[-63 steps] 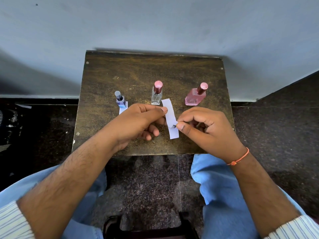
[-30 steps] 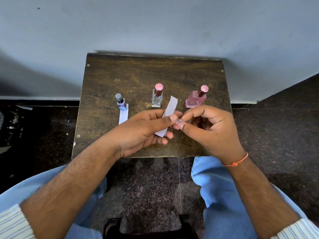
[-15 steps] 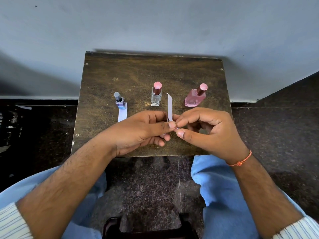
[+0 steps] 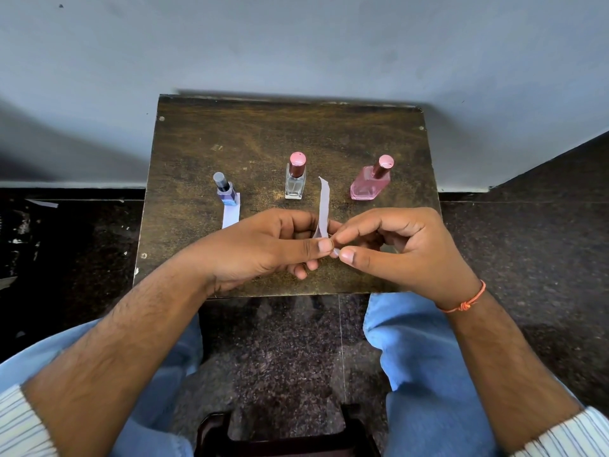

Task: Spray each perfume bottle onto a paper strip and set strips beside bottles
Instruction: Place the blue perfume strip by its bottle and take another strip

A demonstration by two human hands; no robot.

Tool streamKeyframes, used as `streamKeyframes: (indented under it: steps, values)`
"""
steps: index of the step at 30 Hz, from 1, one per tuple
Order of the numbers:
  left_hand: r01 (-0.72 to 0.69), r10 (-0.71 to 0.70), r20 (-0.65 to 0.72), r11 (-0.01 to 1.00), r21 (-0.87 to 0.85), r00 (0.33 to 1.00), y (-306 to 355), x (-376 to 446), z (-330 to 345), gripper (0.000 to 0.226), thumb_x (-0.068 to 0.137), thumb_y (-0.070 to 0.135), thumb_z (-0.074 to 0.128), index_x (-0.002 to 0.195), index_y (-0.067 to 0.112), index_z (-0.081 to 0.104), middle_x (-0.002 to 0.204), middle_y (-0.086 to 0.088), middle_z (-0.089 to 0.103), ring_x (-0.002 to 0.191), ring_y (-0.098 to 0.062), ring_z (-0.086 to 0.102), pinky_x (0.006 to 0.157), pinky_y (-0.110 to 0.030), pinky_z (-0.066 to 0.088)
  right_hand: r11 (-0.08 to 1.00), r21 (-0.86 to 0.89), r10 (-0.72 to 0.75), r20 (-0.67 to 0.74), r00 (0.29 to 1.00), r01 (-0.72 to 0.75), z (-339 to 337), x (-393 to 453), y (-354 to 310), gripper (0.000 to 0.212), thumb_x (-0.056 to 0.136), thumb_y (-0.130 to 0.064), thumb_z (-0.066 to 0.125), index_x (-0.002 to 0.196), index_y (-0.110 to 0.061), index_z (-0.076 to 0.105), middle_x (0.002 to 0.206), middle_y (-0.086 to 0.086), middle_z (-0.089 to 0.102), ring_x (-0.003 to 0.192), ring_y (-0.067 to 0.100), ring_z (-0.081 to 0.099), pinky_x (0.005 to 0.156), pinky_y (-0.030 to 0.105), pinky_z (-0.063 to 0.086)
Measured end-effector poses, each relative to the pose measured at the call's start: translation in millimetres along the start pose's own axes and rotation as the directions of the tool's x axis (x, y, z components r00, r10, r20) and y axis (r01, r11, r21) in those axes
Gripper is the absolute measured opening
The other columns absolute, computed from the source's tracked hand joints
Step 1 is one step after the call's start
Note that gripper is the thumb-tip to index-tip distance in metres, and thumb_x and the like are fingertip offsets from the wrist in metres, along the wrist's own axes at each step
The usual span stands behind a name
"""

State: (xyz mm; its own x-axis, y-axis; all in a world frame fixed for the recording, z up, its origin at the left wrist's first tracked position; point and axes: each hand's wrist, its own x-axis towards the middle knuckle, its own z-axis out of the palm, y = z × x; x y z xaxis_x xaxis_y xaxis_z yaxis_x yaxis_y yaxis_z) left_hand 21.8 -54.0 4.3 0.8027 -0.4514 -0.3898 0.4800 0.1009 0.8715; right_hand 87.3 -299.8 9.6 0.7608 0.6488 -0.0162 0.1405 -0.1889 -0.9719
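Three perfume bottles stand in a row on the small wooden table (image 4: 263, 133): a small blue bottle (image 4: 226, 190) at left, a clear bottle with a pink cap (image 4: 295, 177) in the middle, and a pink bottle (image 4: 371, 180) at right. One white paper strip (image 4: 231, 212) lies on the table just in front of the blue bottle. My left hand (image 4: 263, 249) and my right hand (image 4: 395, 249) meet over the table's near half and both pinch the lower end of a second paper strip (image 4: 323, 206), which stands nearly edge-on between the clear and pink bottles.
The table stands against a pale wall (image 4: 296, 44), with dark speckled floor (image 4: 527, 232) on both sides. My knees in blue jeans (image 4: 425, 357) flank the near edge. A dark stool edge (image 4: 283, 437) shows at the bottom.
The strip between my fingers has turned from lying flat and tilted to standing upright and edge-on. My hands have drawn closer together around its lower end; the bottles have not moved.
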Motion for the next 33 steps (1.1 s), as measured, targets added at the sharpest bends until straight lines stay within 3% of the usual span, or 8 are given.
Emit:
streamKeyframes:
  steps: [7, 13, 21, 24, 27, 30, 33]
  values:
    - [-0.009, 0.009, 0.009, 1.000, 0.013, 1.000, -1.8, -0.2, -1.3, 0.040, 0.099, 0.024, 0.072, 0.137, 0.014, 0.068, 0.099, -0.001, 0.067, 0.087, -0.009, 0.062, 0.075, -0.023, 0.056, 1.000, -0.007, 0.017, 0.001, 1.000, -0.017, -0.1, -0.6, -1.7, 0.023, 0.085, -0.026, 0.087, 0.103, -0.012, 0.084, 0.106, 0.005, 0.084, 0.098, 0.051, 0.075, 0.084, 0.070, 0.057]
    - [-0.005, 0.005, 0.016, 1.000, 0.015, 1.000, -1.6, -0.6, -2.4, 0.043, 0.096, 0.025, 0.071, 0.137, 0.013, 0.068, 0.098, 0.003, 0.069, 0.086, -0.010, 0.061, 0.074, -0.022, 0.056, 0.999, -0.023, 0.047, 0.004, 0.999, -0.047, -0.3, -0.4, -3.6, 0.023, 0.083, -0.024, 0.089, 0.104, -0.014, 0.084, 0.104, 0.004, 0.084, 0.081, 0.046, 0.070, 0.074, 0.064, 0.057]
    - [-0.003, 0.002, 0.017, 0.999, 0.049, 1.000, -0.8, -0.4, -1.7, 0.037, 0.100, 0.023, 0.071, 0.135, 0.011, 0.069, 0.091, 0.000, 0.063, 0.085, -0.011, 0.059, 0.074, -0.023, 0.055, 0.999, -0.048, 0.022, 0.008, 1.000, -0.022, 1.8, 0.1, -5.3, 0.022, 0.085, -0.026, 0.087, 0.103, -0.014, 0.084, 0.102, 0.002, 0.085, 0.090, 0.045, 0.076, 0.082, 0.065, 0.058]
    - [-0.006, 0.005, 0.017, 0.999, 0.041, 1.000, -1.0, -0.7, -1.0, 0.032, 0.099, 0.021, 0.069, 0.129, 0.012, 0.071, 0.090, 0.002, 0.064, 0.085, -0.011, 0.059, 0.074, -0.023, 0.055, 0.999, -0.044, 0.004, 0.000, 1.000, -0.004, 3.4, -1.0, -6.2, 0.017, 0.086, -0.015, 0.087, 0.103, -0.012, 0.084, 0.104, 0.002, 0.085, 0.100, 0.038, 0.080, 0.089, 0.065, 0.060]
    - [0.001, -0.001, 0.007, 1.000, 0.028, 1.000, -1.9, -0.8, -1.6, 0.032, 0.100, 0.022, 0.071, 0.131, 0.011, 0.071, 0.095, 0.001, 0.066, 0.086, -0.010, 0.060, 0.075, -0.023, 0.055, 0.999, -0.033, -0.008, -0.019, 1.000, 0.007, 5.6, -1.5, -6.3, 0.016, 0.087, -0.008, 0.086, 0.102, -0.010, 0.083, 0.101, 0.002, 0.085, 0.098, 0.035, 0.081, 0.088, 0.062, 0.061]
    - [0.015, -0.015, 0.010, 0.999, 0.042, 1.000, -0.7, -1.9, -1.6, 0.041, 0.097, 0.022, 0.071, 0.137, 0.014, 0.067, 0.105, 0.002, 0.075, 0.093, -0.013, 0.067, 0.081, -0.026, 0.059, 1.000, -0.011, -0.022, -0.018, 1.000, 0.022, 6.8, -0.7, -6.2, 0.016, 0.088, -0.003, 0.084, 0.102, -0.011, 0.082, 0.100, 0.004, 0.085, 0.099, 0.037, 0.080, 0.090, 0.060, 0.061]
    - [0.020, -0.020, -0.016, 0.999, 0.028, 1.000, -0.6, -1.4, -1.5, 0.052, 0.095, 0.017, 0.078, 0.144, 0.017, 0.062, 0.126, -0.011, 0.076, 0.115, -0.020, 0.073, 0.102, -0.037, 0.060, 1.000, -0.011, -0.025, -0.007, 1.000, 0.025, 6.8, -0.3, -3.9, 0.012, 0.089, -0.004, 0.082, 0.100, -0.010, 0.081, 0.097, 0.006, 0.083, 0.092, 0.040, 0.077, 0.086, 0.059, 0.060]
